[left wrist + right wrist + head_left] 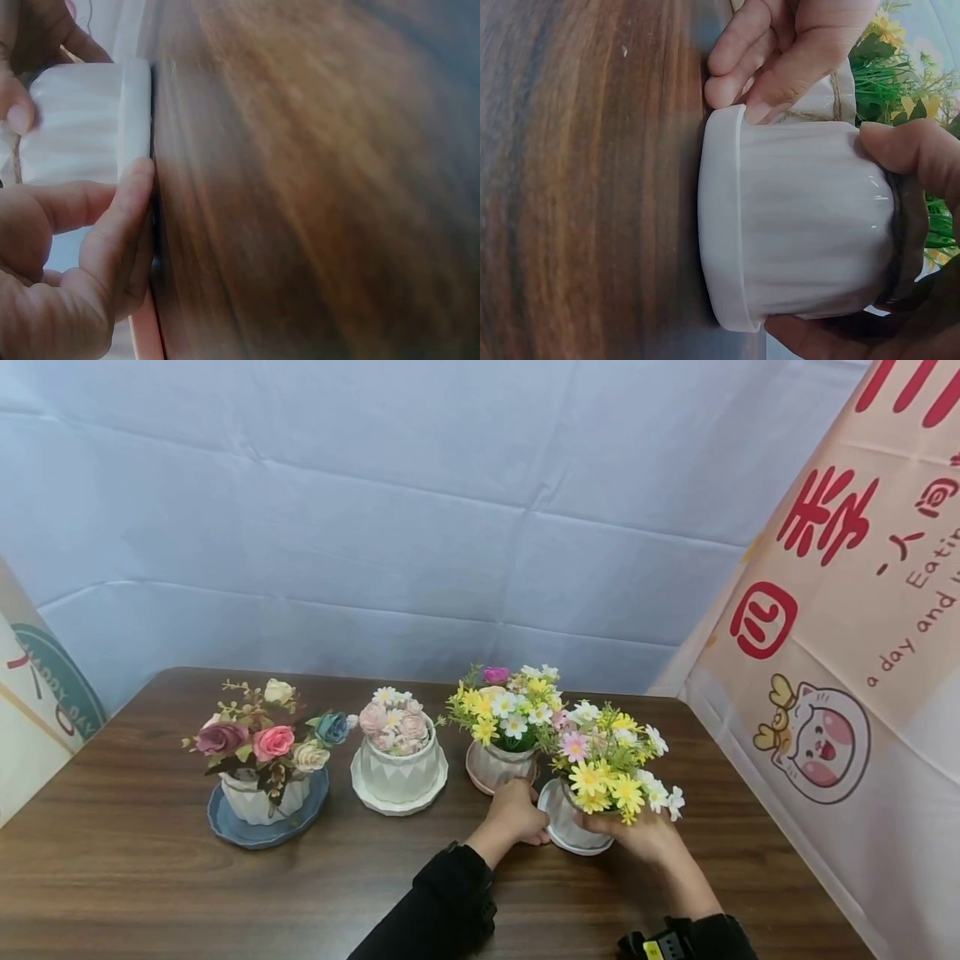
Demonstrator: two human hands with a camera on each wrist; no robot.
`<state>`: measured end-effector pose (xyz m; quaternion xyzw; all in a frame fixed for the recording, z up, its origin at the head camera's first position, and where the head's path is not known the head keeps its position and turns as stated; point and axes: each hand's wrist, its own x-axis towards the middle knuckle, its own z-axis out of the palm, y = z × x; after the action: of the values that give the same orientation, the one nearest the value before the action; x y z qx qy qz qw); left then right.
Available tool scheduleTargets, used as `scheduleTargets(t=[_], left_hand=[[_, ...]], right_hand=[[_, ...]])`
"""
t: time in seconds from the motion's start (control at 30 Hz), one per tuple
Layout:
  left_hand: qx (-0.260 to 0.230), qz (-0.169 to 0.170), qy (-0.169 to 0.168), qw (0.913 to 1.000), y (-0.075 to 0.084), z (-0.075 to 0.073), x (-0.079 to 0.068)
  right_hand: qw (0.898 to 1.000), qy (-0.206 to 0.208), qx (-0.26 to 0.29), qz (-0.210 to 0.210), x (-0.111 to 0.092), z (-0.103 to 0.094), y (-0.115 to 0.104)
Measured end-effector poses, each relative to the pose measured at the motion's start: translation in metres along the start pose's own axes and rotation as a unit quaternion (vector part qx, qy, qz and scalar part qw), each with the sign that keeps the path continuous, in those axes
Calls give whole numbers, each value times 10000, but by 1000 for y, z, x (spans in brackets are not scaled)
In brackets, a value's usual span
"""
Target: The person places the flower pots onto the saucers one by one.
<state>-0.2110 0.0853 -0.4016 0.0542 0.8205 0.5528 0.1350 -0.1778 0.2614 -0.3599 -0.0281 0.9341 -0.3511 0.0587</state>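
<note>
At the right of the group in the head view, a white flowerpot [576,828] of yellow and white artificial flowers [600,777] stands on a white saucer [724,225]. My right hand [641,837] grips this pot near its top, thumb on one side and fingers on the other in the right wrist view. Down at the saucer's left edge, my left hand [516,817] pinches the rim between thumb and fingertips. Just behind the left hand is another white flowerpot [501,767] with yellow, white and purple flowers, on a pink saucer [476,777].
Farther left, a white flowerpot [397,772] of pale pink flowers sits on a white scalloped saucer [401,810]. At far left, a pot of roses [262,797] rests on a blue saucer [258,839]. A pale cloth [375,527] hangs behind the wooden table [150,893].
</note>
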Motion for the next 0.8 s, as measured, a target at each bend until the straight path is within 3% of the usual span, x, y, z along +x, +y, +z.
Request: scheduleTargets(t=[0.2,0.5,0.8], left_hand=[[147,-8,15,9999,-2,1,3],[229,65,67,9997,-2,1,1],[342,50,157,9993,-1,3,1]], right_hand=[[9998,-80,124,160,1,1,0],[9979,-126,-417,473,4,4,-3],[9991,-74,-381,190,3,4,-2]])
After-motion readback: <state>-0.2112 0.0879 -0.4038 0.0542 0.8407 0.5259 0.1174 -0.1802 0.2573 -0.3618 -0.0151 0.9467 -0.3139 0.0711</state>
